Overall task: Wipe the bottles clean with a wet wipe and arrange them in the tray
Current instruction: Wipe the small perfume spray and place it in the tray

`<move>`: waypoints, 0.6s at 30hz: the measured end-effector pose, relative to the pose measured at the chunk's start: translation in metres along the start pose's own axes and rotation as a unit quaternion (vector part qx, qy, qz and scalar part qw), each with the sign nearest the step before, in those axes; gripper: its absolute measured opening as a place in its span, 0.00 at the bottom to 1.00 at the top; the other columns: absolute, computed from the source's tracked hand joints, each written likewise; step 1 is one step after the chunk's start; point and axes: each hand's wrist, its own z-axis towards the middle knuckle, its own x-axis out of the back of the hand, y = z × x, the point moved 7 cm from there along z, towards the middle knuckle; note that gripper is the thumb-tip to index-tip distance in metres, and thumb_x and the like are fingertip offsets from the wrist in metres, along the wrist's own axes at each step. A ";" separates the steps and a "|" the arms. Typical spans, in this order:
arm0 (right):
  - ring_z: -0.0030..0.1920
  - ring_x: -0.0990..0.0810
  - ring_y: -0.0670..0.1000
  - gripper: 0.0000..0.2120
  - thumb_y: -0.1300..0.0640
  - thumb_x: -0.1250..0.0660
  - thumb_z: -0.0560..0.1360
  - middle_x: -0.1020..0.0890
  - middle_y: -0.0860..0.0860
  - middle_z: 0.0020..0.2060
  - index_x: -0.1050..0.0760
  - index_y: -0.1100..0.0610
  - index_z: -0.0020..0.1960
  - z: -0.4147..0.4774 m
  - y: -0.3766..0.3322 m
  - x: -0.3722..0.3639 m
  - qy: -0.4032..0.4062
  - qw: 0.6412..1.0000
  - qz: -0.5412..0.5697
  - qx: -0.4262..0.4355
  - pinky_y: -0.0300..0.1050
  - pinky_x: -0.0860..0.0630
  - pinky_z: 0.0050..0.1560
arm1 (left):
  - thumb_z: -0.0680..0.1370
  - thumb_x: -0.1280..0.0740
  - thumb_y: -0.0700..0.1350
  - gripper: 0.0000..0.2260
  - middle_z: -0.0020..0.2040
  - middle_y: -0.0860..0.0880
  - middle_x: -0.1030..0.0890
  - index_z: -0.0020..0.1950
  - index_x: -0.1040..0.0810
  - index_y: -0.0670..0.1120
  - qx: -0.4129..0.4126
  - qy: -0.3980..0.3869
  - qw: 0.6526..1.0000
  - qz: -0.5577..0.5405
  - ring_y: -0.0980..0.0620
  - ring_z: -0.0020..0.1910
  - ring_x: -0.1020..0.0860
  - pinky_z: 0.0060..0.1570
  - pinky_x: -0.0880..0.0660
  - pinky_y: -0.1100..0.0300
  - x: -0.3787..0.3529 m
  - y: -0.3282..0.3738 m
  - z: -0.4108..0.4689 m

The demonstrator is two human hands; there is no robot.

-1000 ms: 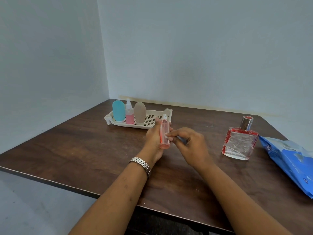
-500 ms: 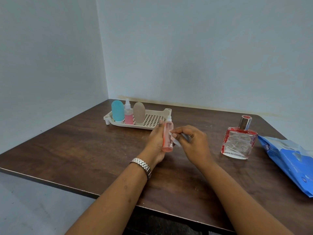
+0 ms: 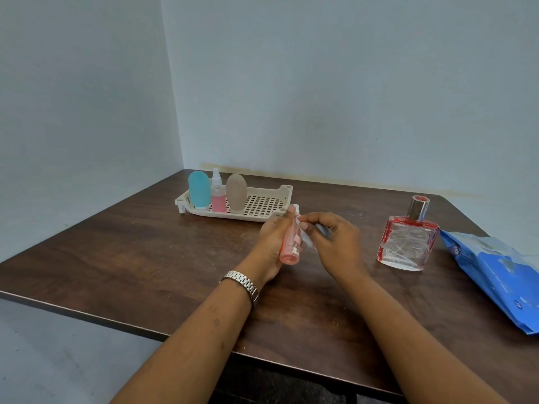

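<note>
Aloft, left grip (image 3: 271,239) around tilted pink bottle (image 3: 289,248)

Pretty soft, even light here, nothing harsh, and a cool bluish cast is laid over the walls (image 3: 320,83). No single source can be picked out. Only faint, fuzzy shadows are thrown on the table (image 3: 145,258) under the forearms. A pale sheen is seen across the wood on the left, and small glints are caught on the perfume bottle (image 3: 407,246) cap and the wristwatch (image 3: 242,282). The wet wipe (image 3: 307,240) pinched in the right hand (image 3: 335,243) is smeared by motion blur. The label on the pink spray bottle (image 3: 291,243) gripped by the left hand (image 3: 271,237) can't be read. Straight lines are bowed toward the edges, wide-angle style, and fine detail is softened all over.
</note>
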 end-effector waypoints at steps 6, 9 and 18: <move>0.49 0.21 0.43 0.08 0.61 0.29 0.72 0.19 0.41 0.43 0.18 0.49 0.48 -0.007 -0.017 -0.018 -0.077 0.991 -0.038 0.101 0.45 0.23 0.51 | 0.79 0.37 0.53 0.22 0.48 0.41 0.18 0.67 0.29 0.39 -0.006 0.038 0.997 -0.061 0.49 0.39 0.18 0.33 0.21 0.59 0.015 0.008 0.004; 0.49 0.22 0.41 0.10 0.61 0.28 0.71 0.18 0.40 0.44 0.18 0.47 0.48 -0.009 -0.027 -0.024 -0.109 0.979 -0.065 0.160 0.42 0.24 0.51 | 0.80 0.39 0.54 0.22 0.47 0.39 0.16 0.68 0.30 0.40 -0.002 0.037 0.995 -0.089 0.46 0.43 0.16 0.35 0.20 0.55 0.019 0.011 0.007; 0.44 0.24 0.43 0.09 0.61 0.30 0.72 0.21 0.43 0.41 0.18 0.49 0.49 -0.002 -0.021 -0.006 -0.031 0.989 -0.085 0.117 0.38 0.27 0.44 | 0.78 0.35 0.51 0.18 0.41 0.46 0.19 0.62 0.27 0.40 0.019 -0.034 0.999 -0.028 0.52 0.34 0.20 0.32 0.23 0.61 0.001 0.005 -0.001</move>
